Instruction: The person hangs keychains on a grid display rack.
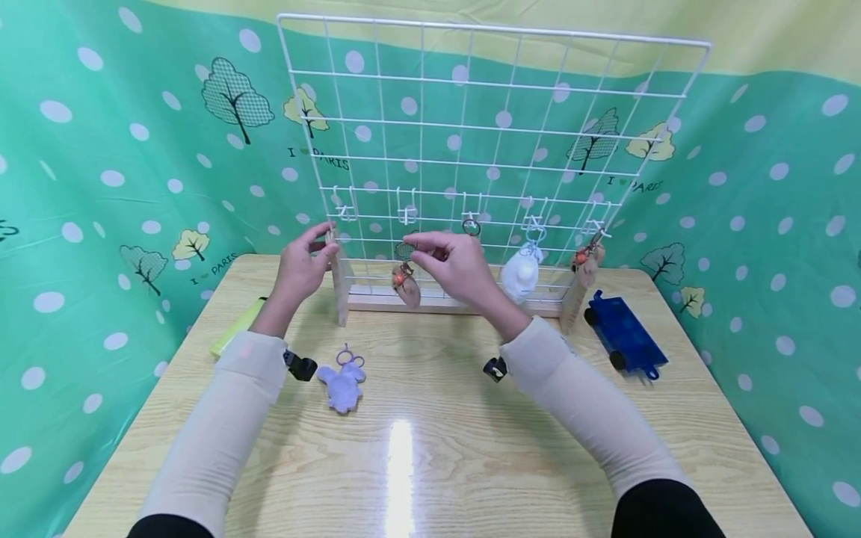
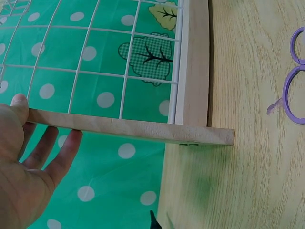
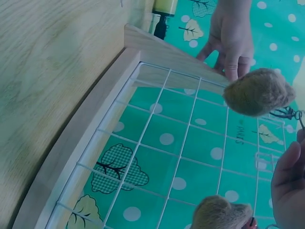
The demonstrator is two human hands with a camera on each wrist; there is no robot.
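With thumb and fingers, my left hand [image 1: 303, 265] grips the left wooden side piece [image 1: 338, 280] of a white wire grid rack [image 1: 494, 33]. The left wrist view shows this hand [image 2: 26, 167] on the edge of the wood [image 2: 143, 130]. My right hand [image 1: 460, 265] pinches the metal ring of a brown plush keychain [image 1: 407, 291], which hangs below the fingertips, just under a white hook [image 1: 406, 215]. In the right wrist view the furry plush [image 3: 257, 93] dangles beside the right hand [image 3: 290, 188], whose fingertips are partly out of frame.
A ring [image 1: 471, 226] hangs from the middle hook; its plush [image 3: 217, 214] shows in the right wrist view. Farther right hang a white plush [image 1: 521, 275] and another brown plush [image 1: 588, 265]. On the table lie a purple plush keychain [image 1: 343, 388], a blue cart-like toy [image 1: 625, 332] and a yellow-green object [image 1: 237, 327].
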